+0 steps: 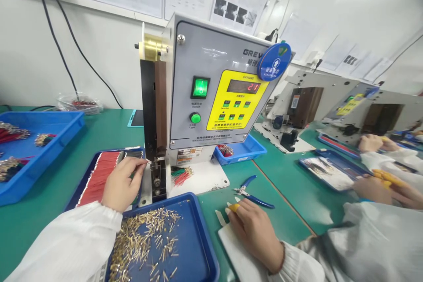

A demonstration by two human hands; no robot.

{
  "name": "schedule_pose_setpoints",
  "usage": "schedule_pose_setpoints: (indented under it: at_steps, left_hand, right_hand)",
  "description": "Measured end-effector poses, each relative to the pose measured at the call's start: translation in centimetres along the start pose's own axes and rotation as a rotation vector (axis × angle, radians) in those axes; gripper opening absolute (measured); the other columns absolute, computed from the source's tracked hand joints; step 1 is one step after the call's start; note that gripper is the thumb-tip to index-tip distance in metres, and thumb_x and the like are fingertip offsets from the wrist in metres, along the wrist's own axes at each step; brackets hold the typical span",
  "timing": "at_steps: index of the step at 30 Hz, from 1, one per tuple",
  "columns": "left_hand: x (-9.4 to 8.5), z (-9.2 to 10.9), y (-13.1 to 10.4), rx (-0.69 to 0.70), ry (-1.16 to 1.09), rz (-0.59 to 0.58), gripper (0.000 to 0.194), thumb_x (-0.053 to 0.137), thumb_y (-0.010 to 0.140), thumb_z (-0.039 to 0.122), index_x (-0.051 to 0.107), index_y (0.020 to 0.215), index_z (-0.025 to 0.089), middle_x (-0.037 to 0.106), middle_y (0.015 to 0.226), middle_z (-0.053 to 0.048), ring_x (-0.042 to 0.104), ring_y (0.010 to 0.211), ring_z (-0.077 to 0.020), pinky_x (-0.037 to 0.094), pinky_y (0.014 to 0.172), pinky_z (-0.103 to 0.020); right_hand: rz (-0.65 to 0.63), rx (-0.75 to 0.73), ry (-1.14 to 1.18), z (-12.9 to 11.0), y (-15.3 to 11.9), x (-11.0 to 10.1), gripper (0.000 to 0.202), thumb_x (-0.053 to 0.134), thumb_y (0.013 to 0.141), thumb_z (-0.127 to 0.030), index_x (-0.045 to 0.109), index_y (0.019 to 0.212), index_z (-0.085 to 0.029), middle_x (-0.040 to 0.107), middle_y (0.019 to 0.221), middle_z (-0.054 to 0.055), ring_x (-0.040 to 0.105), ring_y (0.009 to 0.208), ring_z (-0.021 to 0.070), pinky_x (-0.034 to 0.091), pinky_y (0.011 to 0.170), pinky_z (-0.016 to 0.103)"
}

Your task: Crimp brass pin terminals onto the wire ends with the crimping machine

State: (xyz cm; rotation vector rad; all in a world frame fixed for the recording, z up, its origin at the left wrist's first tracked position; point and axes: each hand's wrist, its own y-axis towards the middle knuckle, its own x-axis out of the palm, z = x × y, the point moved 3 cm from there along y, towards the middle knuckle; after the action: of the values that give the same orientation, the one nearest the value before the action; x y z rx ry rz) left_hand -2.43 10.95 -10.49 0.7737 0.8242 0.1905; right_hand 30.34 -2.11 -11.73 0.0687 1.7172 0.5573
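My left hand [122,185] is closed in a pinch at the crimping head [157,180] of a grey benchtop machine [198,53]. A thin metal pin [147,162] shows at its fingertips, pointing into the head. Under that wrist lies a blue tray [194,229] holding many loose gold-coloured metal pins [142,238]. Behind the hand, a dark blue tray [95,152] holds a row of red wires [102,174]. My right hand [254,233], with a yellow finger cot, rests palm down on a white pad [228,240], fingers stretched out.
Blue-handled pliers [253,191] lie beyond my right hand. Red and green wires with metal ends [181,175] lie on the machine's white base. A blue bin [42,150] stands left, another bin [241,150] behind. At right, a co-worker's hands [380,185] are near another tray [330,169].
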Motion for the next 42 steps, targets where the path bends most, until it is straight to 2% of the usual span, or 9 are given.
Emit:
schedule_pose_setpoints:
  at_steps: [5, 7, 16, 19, 23, 28, 32, 37, 42]
  left_hand:
    - [-0.1, 0.0, 0.0, -0.007, -0.003, -0.001, 0.024, 0.044, 0.093, 0.033, 0.063, 0.092, 0.019, 0.064, 0.09, -0.004, 0.06, 0.087, -0.017, 0.047, 0.08, -0.027]
    - [-0.1, 0.0, 0.0, -0.013, -0.006, -0.005, 0.025, 0.044, 0.093, 0.033, 0.063, 0.092, 0.018, 0.064, 0.091, -0.005, 0.06, 0.087, -0.0174, 0.047, 0.08, -0.028]
    - [0.2, 0.0, 0.1, -0.032, 0.011, -0.043, 0.024, 0.044, 0.092, 0.033, 0.063, 0.092, 0.019, 0.063, 0.09, -0.004, 0.06, 0.086, -0.0176, 0.047, 0.079, -0.028]
    - [0.2, -0.1, 0.1, -0.028, 0.019, -0.047, 0.023, 0.045, 0.092, 0.034, 0.063, 0.092, 0.02, 0.063, 0.089, -0.004, 0.06, 0.085, -0.0179, 0.047, 0.079, -0.028]
    - [0.2, -0.1, 0.1, -0.018, 0.057, -0.034, 0.022, 0.046, 0.091, 0.035, 0.062, 0.089, 0.02, 0.063, 0.088, -0.003, 0.06, 0.083, -0.0177, 0.047, 0.077, -0.027]
    - [0.2, -0.2, 0.1, 0.007, 0.088, -0.026, 0.021, 0.046, 0.091, 0.035, 0.061, 0.088, 0.021, 0.063, 0.088, -0.002, 0.06, 0.083, -0.0175, 0.046, 0.074, -0.027]
    - [0.1, -0.2, 0.1, -0.006, 0.081, -0.026, 0.022, 0.045, 0.092, 0.036, 0.061, 0.09, 0.021, 0.063, 0.089, -0.003, 0.06, 0.084, -0.0183, 0.046, 0.076, -0.028]
    - [0.0, -0.2, 0.1, -0.017, 0.037, -0.024, 0.023, 0.045, 0.091, 0.034, 0.064, 0.091, 0.02, 0.064, 0.089, -0.004, 0.06, 0.086, -0.0188, 0.047, 0.078, -0.028]
    - [-0.1, -0.1, 0.1, -0.023, -0.005, -0.008, 0.025, 0.044, 0.092, 0.032, 0.064, 0.092, 0.019, 0.065, 0.092, -0.005, 0.061, 0.088, -0.0176, 0.047, 0.079, -0.027]
  right_hand:
    - [-0.15, 0.168, -0.222, 0.5, 3.0, 0.3, 0.043, 0.051, 0.094, -0.028, 0.042, 0.053, -0.019, 0.048, 0.048, 0.0, 0.044, 0.045, 0.0142, 0.019, 0.05, 0.029]
    - [-0.192, 0.176, -0.252, 0.6, 3.9, 0.6, 0.045, 0.053, 0.093, -0.029, 0.042, 0.051, -0.019, 0.048, 0.046, 0.0, 0.044, 0.042, 0.014, 0.016, 0.049, 0.029]
    - [-0.048, 0.074, -0.079, 1.1, 2.7, 1.5, 0.057, 0.029, 0.103, -0.041, 0.041, 0.052, -0.019, 0.043, 0.046, -0.001, 0.04, 0.042, 0.0125, 0.02, 0.051, 0.028]
    - [-0.072, 0.065, -0.083, 1.0, 2.6, 1.4, 0.055, 0.03, 0.103, -0.039, 0.042, 0.053, -0.019, 0.045, 0.047, -0.001, 0.041, 0.043, 0.0126, 0.019, 0.051, 0.029]
    - [-0.074, 0.148, -0.163, 1.3, 2.6, 1.4, 0.051, 0.036, 0.1, -0.034, 0.043, 0.053, -0.019, 0.048, 0.047, 0.0, 0.044, 0.044, 0.0134, 0.018, 0.051, 0.03]
    - [-0.117, 0.107, -0.157, 1.0, 2.5, 1.6, 0.049, 0.041, 0.099, -0.031, 0.047, 0.053, -0.018, 0.05, 0.048, 0.001, 0.047, 0.046, 0.0138, 0.019, 0.052, 0.029]
    - [-0.061, 0.192, -0.164, 1.3, 2.7, 1.6, 0.05, 0.039, 0.099, -0.033, 0.044, 0.051, -0.019, 0.048, 0.046, 0.001, 0.043, 0.042, 0.0136, 0.018, 0.05, 0.03]
    - [0.084, 0.203, -0.068, 1.4, 2.7, -0.1, 0.051, 0.034, 0.1, -0.039, 0.034, 0.052, -0.021, 0.041, 0.045, -0.001, 0.035, 0.04, 0.0121, 0.02, 0.047, 0.027]
    - [0.082, 0.113, -0.039, 0.5, 1.6, -4.7, 0.048, 0.036, 0.099, -0.042, 0.025, 0.057, -0.021, 0.036, 0.046, -0.003, 0.032, 0.041, 0.0112, 0.021, 0.045, 0.026]
